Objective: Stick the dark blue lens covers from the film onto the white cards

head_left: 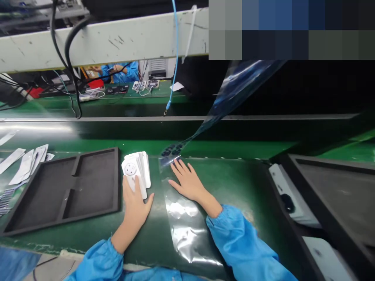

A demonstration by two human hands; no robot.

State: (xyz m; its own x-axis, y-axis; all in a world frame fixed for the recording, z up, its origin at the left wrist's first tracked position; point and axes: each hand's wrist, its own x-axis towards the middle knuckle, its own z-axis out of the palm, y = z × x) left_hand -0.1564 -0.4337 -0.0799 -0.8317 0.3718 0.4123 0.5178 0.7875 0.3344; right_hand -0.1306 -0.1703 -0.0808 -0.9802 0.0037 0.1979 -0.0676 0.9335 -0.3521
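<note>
My left hand [135, 208] rests its fingertips on a fanned stack of white panels [140, 166], with the thumb spread out to the side. These panels are flat and round-cornered, and the top one bears a round disc with dark holes. To the right, my right hand [189, 181] lies palm down with fingers spread at a long clear plastic film [183, 218]. Dark round pieces [172, 150] sit on the film just beyond those fingertips. From there the film narrows, twists and rises to the upper right.
A black divided tray [90, 187] lies left of the stack. Loose white strips [29, 162] are at the far left. At right, black trays [295, 210] hold white panels. A blue cable [175, 50] hangs ahead; beyond it, a person in blue sleeves [125, 72] works at another bench.
</note>
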